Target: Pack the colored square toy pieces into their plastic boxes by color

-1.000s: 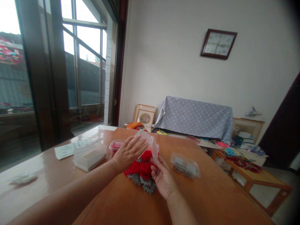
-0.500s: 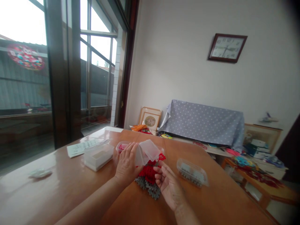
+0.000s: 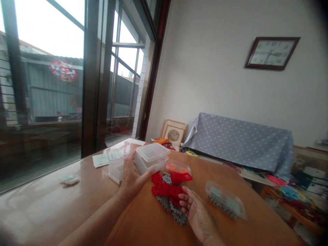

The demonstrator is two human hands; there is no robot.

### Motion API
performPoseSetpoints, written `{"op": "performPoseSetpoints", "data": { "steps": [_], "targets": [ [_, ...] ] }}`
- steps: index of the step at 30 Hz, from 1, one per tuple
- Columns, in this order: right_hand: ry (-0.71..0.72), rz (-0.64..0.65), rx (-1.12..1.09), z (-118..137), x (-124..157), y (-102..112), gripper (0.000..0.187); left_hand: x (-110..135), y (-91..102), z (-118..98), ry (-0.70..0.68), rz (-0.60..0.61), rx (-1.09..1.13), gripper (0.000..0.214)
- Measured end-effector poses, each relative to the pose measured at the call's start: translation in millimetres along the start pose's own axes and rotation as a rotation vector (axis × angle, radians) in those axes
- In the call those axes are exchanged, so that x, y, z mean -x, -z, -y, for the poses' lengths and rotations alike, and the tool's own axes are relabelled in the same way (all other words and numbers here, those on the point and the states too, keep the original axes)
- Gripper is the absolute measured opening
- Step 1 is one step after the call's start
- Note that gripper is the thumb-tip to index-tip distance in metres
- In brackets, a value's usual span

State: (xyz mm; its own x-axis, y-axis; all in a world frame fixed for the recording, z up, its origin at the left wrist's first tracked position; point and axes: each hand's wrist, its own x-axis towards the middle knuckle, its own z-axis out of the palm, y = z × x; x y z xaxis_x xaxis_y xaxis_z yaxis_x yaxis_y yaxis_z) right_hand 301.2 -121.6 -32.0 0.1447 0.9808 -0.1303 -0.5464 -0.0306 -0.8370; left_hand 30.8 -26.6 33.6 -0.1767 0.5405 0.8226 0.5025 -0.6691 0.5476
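Observation:
My left hand point(image 3: 132, 179) grips a translucent white lidded plastic box point(image 3: 151, 160) by its near side and holds it upright just above the wooden table point(image 3: 77, 205). Behind it stands a second similar plastic box point(image 3: 115, 168). My right hand point(image 3: 197, 215) rests palm up with loosely curled fingers and nothing in it, beside a pile of red and grey woven pieces point(image 3: 169, 193) that lies on the table. A small clear tub with orange contents point(image 3: 177, 167) stands just beyond the pile.
A clear flat container point(image 3: 224, 204) lies on the table to the right. A paper sheet point(image 3: 105, 159) and a crumpled white scrap point(image 3: 69, 179) lie on the left, near the window. Beyond the table stand a dotted cloth-covered object point(image 3: 241, 143), picture frames and a cluttered low table.
My left hand has turned the box upright and carried it left, off the woven pile. My right hand has let go and dropped beside the pile. The camera has swung to the left.

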Motion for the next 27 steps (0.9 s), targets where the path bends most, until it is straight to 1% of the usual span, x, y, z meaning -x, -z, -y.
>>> {"op": "performPoseSetpoints", "data": {
  "steps": [2, 4, 7, 9, 12, 15, 17, 21, 27],
  "targets": [
    [-0.009, 0.010, 0.016, -1, 0, 0, 0.051, -14, 10.7, -1, 0.027, -0.078, 0.060, 0.096],
    [-0.013, 0.016, 0.031, -2, 1, 0, 0.050, -32, 20.1, 2, 0.060, -0.149, 0.078, 0.096],
    [-0.021, 0.021, 0.054, -3, 1, -1, 0.051, -55, 31.4, 16, 0.146, -0.240, 0.033, 0.091],
    [-0.025, 0.020, 0.064, -3, 2, -2, 0.052, -62, 36.3, 30, 0.216, -0.253, -0.054, 0.091],
    [-0.037, 0.005, 0.080, -2, 3, -7, 0.050, -58, 37.7, 51, 0.317, -0.221, -0.185, 0.092],
    [-0.043, -0.003, 0.103, -3, 5, -12, 0.050, -42, 33.0, 68, 0.394, -0.199, -0.271, 0.094],
    [-0.045, -0.007, 0.112, -3, 5, -13, 0.051, -31, 28.9, 77, 0.420, -0.169, -0.294, 0.096],
    [-0.074, -0.032, 0.102, -3, 2, -12, 0.055, -22, 24.1, 91, 0.405, -0.147, -0.290, 0.099],
    [-0.117, -0.066, 0.099, -3, -2, -7, 0.058, -22, 23.3, 103, 0.312, -0.195, -0.278, 0.093]
  ]
}}
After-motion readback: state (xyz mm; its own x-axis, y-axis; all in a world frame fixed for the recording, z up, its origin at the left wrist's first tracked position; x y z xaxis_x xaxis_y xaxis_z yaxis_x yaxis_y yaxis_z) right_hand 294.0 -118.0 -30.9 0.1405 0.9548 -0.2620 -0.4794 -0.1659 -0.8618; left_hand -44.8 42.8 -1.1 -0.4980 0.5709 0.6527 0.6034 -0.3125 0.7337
